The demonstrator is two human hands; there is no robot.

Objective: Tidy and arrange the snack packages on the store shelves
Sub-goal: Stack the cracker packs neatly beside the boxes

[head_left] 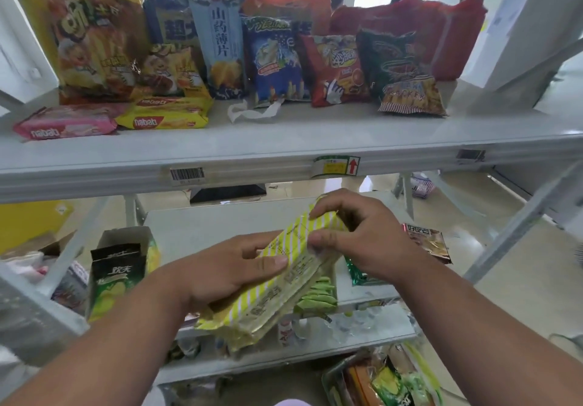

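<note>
While both hands grip a yellow-striped wafer pack point(284, 274) over the lower shelf point(202, 225), left hand point(227, 270) curled round its 7 o'clock end and right hand point(356, 235) pinching its 1 o'clock end, pink point(67, 126) and yellow point(165, 117) packs reading "nabati" lie on the upper shelf point(284, 140) at 11 o'clock.
</note>
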